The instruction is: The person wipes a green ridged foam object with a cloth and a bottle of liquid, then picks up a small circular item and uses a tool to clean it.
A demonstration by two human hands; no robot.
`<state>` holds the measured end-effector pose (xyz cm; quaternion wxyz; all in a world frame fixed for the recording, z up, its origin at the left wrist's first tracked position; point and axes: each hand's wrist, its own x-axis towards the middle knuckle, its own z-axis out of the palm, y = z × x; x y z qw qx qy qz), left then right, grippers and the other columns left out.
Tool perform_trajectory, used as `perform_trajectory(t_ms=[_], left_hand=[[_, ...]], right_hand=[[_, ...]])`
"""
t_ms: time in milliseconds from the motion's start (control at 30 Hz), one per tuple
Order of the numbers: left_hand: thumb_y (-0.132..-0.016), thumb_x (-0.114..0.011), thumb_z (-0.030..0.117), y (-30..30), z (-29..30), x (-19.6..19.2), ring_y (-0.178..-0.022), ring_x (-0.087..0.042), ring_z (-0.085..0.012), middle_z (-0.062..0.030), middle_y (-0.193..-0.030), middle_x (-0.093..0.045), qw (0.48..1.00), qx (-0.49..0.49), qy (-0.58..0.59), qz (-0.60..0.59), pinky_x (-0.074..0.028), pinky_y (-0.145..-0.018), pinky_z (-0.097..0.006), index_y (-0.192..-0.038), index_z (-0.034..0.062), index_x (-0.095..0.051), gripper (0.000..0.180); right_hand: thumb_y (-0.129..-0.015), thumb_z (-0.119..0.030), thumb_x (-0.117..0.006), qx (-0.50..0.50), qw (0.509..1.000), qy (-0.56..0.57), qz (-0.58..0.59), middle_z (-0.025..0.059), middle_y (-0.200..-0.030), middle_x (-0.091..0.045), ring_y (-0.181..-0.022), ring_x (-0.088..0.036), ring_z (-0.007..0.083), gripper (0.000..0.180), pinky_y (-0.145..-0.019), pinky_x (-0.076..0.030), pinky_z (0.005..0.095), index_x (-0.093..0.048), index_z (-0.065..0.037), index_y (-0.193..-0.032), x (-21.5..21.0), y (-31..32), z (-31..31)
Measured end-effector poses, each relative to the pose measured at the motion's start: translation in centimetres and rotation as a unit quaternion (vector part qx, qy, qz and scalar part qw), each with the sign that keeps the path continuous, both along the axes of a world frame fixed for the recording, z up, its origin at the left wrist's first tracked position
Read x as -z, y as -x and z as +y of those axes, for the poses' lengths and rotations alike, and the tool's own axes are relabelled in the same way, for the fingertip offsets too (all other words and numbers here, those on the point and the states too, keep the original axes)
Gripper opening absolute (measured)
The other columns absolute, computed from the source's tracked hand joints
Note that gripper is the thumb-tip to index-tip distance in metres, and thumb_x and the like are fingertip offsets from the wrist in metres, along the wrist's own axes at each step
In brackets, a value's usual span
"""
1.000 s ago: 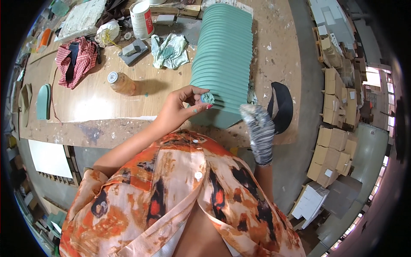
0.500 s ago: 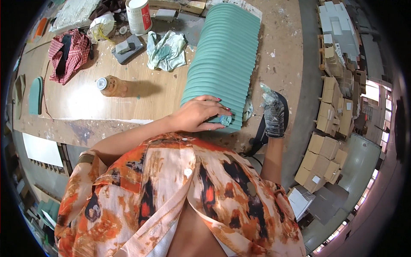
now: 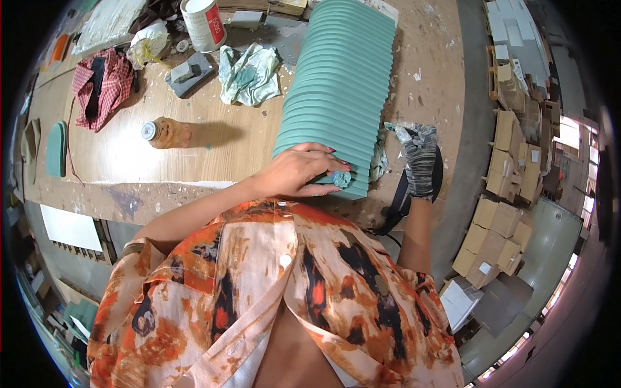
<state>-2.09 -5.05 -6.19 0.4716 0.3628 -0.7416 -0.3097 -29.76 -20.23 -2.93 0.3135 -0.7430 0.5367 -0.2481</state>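
Note:
A long row of overlapping flat teal pieces (image 3: 339, 84) lies on the table in front of me. My left hand (image 3: 297, 171) is bare and rests on the row's near end. Its thumb and fingers close around a small crumpled teal wad (image 3: 341, 179). My right hand (image 3: 419, 158), in a grey knitted glove, is just right of the row. Its fingers are bunched and point left, with pale and teal stains at the tips. Whether something small is pinched there is unclear. A stained crumpled cloth (image 3: 379, 161) lies between that hand and the row.
Left of the row are a stained white rag (image 3: 251, 76), a jar with a pale lid (image 3: 169, 133), a dark block (image 3: 191, 76) and a white-and-red can (image 3: 204, 26). Farther left lie a red checked cloth (image 3: 103, 87) and teal pieces (image 3: 57, 149). Cardboard boxes (image 3: 495, 239) stand beyond the table's right side.
My right hand has bent at the wrist, and its fingers have swung from pointing up to pointing left toward the row. My left hand stays on the near end.

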Motion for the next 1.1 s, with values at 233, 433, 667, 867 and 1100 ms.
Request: perform_trajectory(t_ms=[233,433,667,867,1100], left_hand=[[-0.081,-0.076,0.027,-0.1,0.2,-0.4,-0.095,-0.065,-0.0201,-0.002,-0.107,-0.069,1.0,0.009,-0.02,0.006,-0.045,-0.098,-0.035,-0.118,0.0111,-0.064,0.042],[-0.081,-0.076,0.028,-0.2,0.2,-0.3,-0.095,-0.064,-0.0201,-0.0012,-0.107,-0.069,1.0,-0.006,-0.004,-0.017,-0.045,-0.098,-0.035,-0.12,0.013,-0.064,0.043],[-0.081,-0.076,0.029,0.0,0.1,-0.1,-0.096,-0.064,-0.0198,-0.0003,-0.103,-0.069,1.0,-0.003,-0.011,-0.002,-0.046,-0.097,-0.035,-0.12,0.0134,-0.064,0.043],[-0.081,-0.076,0.03,-0.1,0.1,-0.2,-0.097,-0.064,-0.0209,-0.0003,-0.099,-0.07,1.0,-0.008,0.001,-0.004,-0.046,-0.096,-0.035,-0.12,0.0135,-0.063,0.043],[-0.085,-0.07,0.033,0.0,0.0,-0.1,-0.102,-0.063,-0.0249,-0.0018,-0.094,-0.068,1.0,-0.007,0.002,0.002,-0.046,-0.096,-0.035,-0.122,0.0153,-0.062,0.041]], right_hand=[[-0.082,-0.014,-0.073,-0.074,0.973,0.13,0.177,0.0099,-0.088,-0.058,-0.081,-0.055,0.0229,0.011,-0.079,-0.044,0.0356,-0.072,-0.007,-0.09,-4.2,-3.4,0.8],[-0.081,-0.019,-0.074,-0.073,0.964,0.139,0.214,0.0118,-0.086,-0.057,-0.086,-0.054,0.0272,0.014,-0.081,-0.042,0.0385,-0.072,-0.007,-0.089,-4.8,-4.4,0.8],[-0.08,-0.019,-0.075,-0.075,0.96,0.146,0.228,0.0128,-0.087,-0.059,-0.086,-0.054,0.0295,0.016,-0.083,-0.042,0.0397,-0.071,-0.006,-0.089,-4.4,-4.4,0.6],[-0.081,-0.019,-0.075,-0.063,0.973,0.143,0.171,0.012,-0.086,-0.06,-0.085,-0.054,0.0283,0.016,-0.084,-0.041,0.0395,-0.071,-0.006,-0.089,-4.0,-3.5,0.8],[-0.076,-0.02,-0.078,-0.057,0.976,0.133,0.16,0.0072,-0.087,-0.062,-0.085,-0.054,0.0263,0.015,-0.084,-0.039,0.0409,-0.074,-0.012,-0.088,-2.8,-3.4,0.1]])
